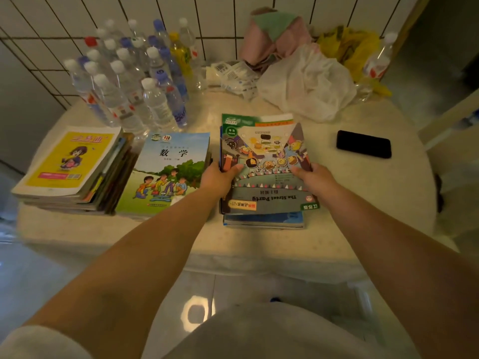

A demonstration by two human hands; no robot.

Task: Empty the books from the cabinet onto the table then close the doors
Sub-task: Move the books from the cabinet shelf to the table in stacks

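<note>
A stack of picture books (267, 156) with "The Street Party" on top lies on the pale round table (363, 193), right of centre. My left hand (220, 177) grips the stack's left edge with the thumb on the cover. At the right edge, my right hand (313, 178) grips it the same way. To the left lies a maths textbook (166, 172) on a low pile, and further left a taller pile topped by a yellow workbook (70, 161). The cabinet is not in view.
Several water bottles (129, 81) stand at the table's back left against the tiled wall. A white plastic bag (308, 84), pink and green cloth (274, 35) and a yellow bag (350, 45) crowd the back. A black phone (364, 144) lies to the right.
</note>
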